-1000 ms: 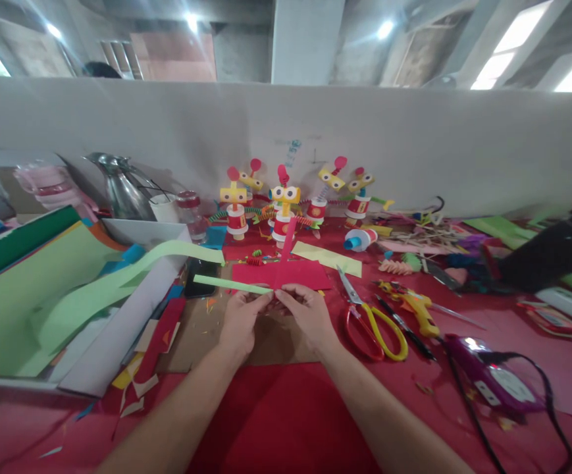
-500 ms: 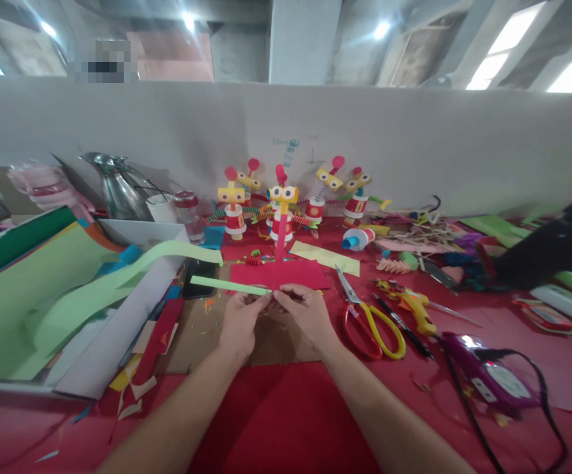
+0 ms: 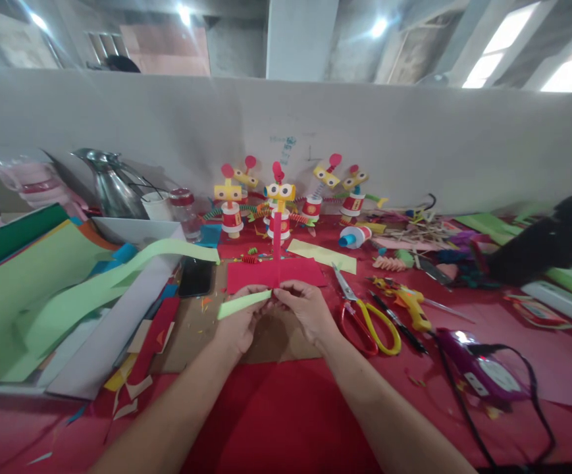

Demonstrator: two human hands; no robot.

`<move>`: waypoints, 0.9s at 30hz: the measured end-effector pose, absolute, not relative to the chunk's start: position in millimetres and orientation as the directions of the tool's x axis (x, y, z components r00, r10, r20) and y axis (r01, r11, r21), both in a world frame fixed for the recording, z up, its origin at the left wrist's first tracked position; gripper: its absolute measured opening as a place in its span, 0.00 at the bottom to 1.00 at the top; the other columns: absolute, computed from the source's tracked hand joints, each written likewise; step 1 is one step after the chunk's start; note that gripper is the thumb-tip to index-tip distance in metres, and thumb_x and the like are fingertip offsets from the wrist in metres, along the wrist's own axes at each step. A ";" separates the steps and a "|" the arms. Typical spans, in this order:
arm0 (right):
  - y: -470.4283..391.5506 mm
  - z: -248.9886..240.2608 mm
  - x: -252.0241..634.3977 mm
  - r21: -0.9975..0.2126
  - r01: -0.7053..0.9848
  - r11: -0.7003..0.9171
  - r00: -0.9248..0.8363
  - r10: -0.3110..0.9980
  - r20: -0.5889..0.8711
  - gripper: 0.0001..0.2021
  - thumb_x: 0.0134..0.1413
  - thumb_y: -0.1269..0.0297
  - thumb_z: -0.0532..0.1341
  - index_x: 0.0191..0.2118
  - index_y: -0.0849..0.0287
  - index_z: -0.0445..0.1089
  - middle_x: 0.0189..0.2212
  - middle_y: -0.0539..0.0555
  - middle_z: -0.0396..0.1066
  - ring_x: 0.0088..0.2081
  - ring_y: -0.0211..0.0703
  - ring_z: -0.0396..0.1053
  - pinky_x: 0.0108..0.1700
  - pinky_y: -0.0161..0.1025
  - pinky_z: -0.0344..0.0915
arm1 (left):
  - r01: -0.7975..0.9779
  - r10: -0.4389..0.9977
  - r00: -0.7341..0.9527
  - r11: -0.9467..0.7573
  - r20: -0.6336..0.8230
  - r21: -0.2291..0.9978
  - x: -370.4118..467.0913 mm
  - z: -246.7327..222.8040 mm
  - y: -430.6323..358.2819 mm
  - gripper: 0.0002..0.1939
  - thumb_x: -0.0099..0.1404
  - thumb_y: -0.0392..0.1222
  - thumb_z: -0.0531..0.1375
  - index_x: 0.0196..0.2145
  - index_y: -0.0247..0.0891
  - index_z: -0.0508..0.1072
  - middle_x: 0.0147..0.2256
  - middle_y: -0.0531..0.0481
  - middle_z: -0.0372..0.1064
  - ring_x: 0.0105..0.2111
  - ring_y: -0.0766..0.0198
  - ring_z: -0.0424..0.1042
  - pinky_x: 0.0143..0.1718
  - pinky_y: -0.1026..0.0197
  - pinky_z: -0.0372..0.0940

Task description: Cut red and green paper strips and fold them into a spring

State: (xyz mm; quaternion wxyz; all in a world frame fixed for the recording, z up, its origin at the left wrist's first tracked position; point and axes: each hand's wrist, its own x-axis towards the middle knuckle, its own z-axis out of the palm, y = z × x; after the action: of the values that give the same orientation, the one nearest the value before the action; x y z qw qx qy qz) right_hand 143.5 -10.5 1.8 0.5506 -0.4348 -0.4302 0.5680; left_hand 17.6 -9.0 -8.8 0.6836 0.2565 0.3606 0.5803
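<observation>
At the middle of the table, both my hands pinch the spot where two narrow paper strips meet at an angle. The light green paper strip slants down to the left, lying over the fingers of my left hand. Pointing away from me, the pink-red paper strip runs up from the fingertips of my right hand. Both hands are closed, with their tips nearly touching. The join itself is mostly covered by my fingers. Under and beyond the hands lie brown cardboard and a red paper sheet.
Scissors, a black pen and a yellow glue gun lie at right, near a purple corded device. A white box of coloured paper stands left. Several paper-cup figures line the back, by a steel jug.
The green strip's free end has swung down towards me, from nearly level to slanting across my left hand. The pink-red strip still points away. My view has shifted slightly.
</observation>
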 end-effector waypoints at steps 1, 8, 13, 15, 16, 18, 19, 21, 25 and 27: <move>-10.6 1.5 143.1 -0.969 -0.247 -0.018 -0.007 1.000 -0.017 0.07 0.38 0.63 0.68 0.25 0.60 0.73 0.19 0.47 0.70 0.23 0.34 0.65 0.28 0.32 0.61 | -0.607 0.977 0.069 0.203 -0.204 0.769 17.1 -9.9 -8.7 0.14 0.38 0.32 0.70 0.25 0.34 0.72 0.23 0.53 0.71 0.24 0.70 0.70 0.30 0.67 0.65; -11.5 -5.9 140.6 -0.960 -0.281 0.013 0.021 1.000 0.008 0.09 0.34 0.62 0.70 0.25 0.59 0.75 0.22 0.49 0.72 0.24 0.36 0.66 0.28 0.35 0.62 | -0.534 0.981 0.036 0.179 -0.190 0.826 16.3 -8.5 -8.8 0.15 0.41 0.36 0.71 0.27 0.32 0.72 0.24 0.51 0.72 0.24 0.69 0.71 0.31 0.67 0.65; -10.9 -11.2 141.5 -0.976 -0.210 0.061 -0.011 0.998 0.064 0.10 0.37 0.60 0.69 0.30 0.58 0.76 0.27 0.53 0.75 0.28 0.42 0.69 0.34 0.40 0.66 | -0.520 0.987 0.013 0.142 -0.158 0.842 16.1 -7.1 -8.9 0.17 0.40 0.37 0.71 0.29 0.33 0.73 0.25 0.50 0.73 0.25 0.69 0.71 0.31 0.65 0.66; -10.9 -11.6 140.9 -0.978 -0.194 0.074 0.004 0.997 0.075 0.10 0.39 0.60 0.68 0.32 0.56 0.76 0.30 0.53 0.76 0.32 0.43 0.71 0.38 0.42 0.66 | -0.529 0.986 -0.009 0.137 -0.167 0.837 16.3 -7.5 -8.5 0.17 0.40 0.37 0.71 0.29 0.33 0.73 0.25 0.50 0.72 0.25 0.69 0.71 0.31 0.66 0.65; -11.2 -11.2 140.2 -0.979 -0.187 0.079 0.015 0.997 0.078 0.09 0.40 0.61 0.67 0.32 0.55 0.76 0.31 0.52 0.76 0.33 0.44 0.71 0.40 0.42 0.66 | -0.536 0.985 -0.022 0.133 -0.172 0.834 16.5 -7.7 -8.2 0.17 0.40 0.37 0.71 0.29 0.33 0.73 0.25 0.51 0.72 0.25 0.69 0.71 0.31 0.66 0.65; -12.4 -9.3 138.3 -0.980 -0.181 0.087 0.007 0.996 0.087 0.07 0.42 0.62 0.66 0.31 0.55 0.76 0.31 0.50 0.76 0.36 0.44 0.71 0.42 0.42 0.66 | -0.549 0.983 -0.048 0.123 -0.179 0.826 17.0 -7.9 -7.4 0.17 0.40 0.37 0.71 0.29 0.32 0.73 0.26 0.51 0.72 0.26 0.70 0.71 0.32 0.66 0.65; -13.2 -7.9 137.3 -0.979 -0.186 0.085 -0.010 0.996 0.088 0.06 0.42 0.63 0.66 0.31 0.55 0.75 0.31 0.50 0.76 0.36 0.43 0.71 0.42 0.41 0.66 | -0.555 0.983 -0.055 0.118 -0.177 0.823 17.2 -7.9 -6.9 0.17 0.40 0.37 0.71 0.29 0.32 0.73 0.26 0.50 0.72 0.26 0.70 0.71 0.33 0.66 0.66; -14.9 -4.6 135.7 -0.976 -0.207 0.074 -0.024 0.996 0.081 0.07 0.41 0.65 0.66 0.31 0.56 0.75 0.30 0.49 0.76 0.35 0.43 0.72 0.41 0.40 0.67 | -0.565 0.985 -0.055 0.104 -0.163 0.819 17.4 -7.7 -6.1 0.17 0.41 0.37 0.71 0.30 0.33 0.74 0.27 0.50 0.73 0.28 0.69 0.71 0.34 0.65 0.66; -17.0 1.7 134.6 -0.975 -0.214 0.058 0.011 0.998 0.057 0.09 0.41 0.64 0.65 0.33 0.58 0.75 0.29 0.51 0.76 0.32 0.42 0.72 0.38 0.39 0.67 | -0.572 0.987 -0.072 0.078 -0.145 0.816 17.5 -6.4 -6.2 0.18 0.40 0.37 0.71 0.32 0.33 0.74 0.29 0.49 0.74 0.29 0.67 0.72 0.35 0.64 0.66; -17.2 3.3 134.7 -0.983 -0.176 0.060 0.008 0.998 0.060 0.08 0.42 0.63 0.65 0.32 0.59 0.75 0.28 0.51 0.76 0.31 0.41 0.71 0.37 0.38 0.67 | -0.578 0.986 -0.075 0.078 -0.148 0.812 17.7 -5.6 -7.1 0.19 0.40 0.38 0.71 0.32 0.32 0.75 0.29 0.49 0.74 0.29 0.67 0.72 0.35 0.64 0.66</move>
State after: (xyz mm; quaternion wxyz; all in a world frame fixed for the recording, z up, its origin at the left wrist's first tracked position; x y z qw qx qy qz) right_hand 134.7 -17.2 3.3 0.5577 -0.4390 -0.4681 0.5264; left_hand 17.7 -7.1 -5.6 0.6260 0.2661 0.3836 0.6246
